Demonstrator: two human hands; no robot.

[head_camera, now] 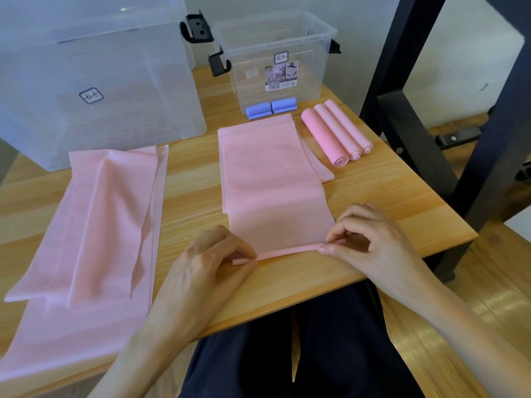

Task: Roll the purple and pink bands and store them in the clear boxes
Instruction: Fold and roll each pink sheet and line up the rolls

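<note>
At lower centre I see my left hand [214,255] and right hand [365,235] each pinching an end of the thin rolled edge of a pink band [273,179] lying flat on the table [195,179]. Three pink rolls [336,133] lie right of it, two purple rolls [270,108] touching the small box [275,56] above. A large box [94,76] stands upper left, more flat bands [94,225] below it.
</note>
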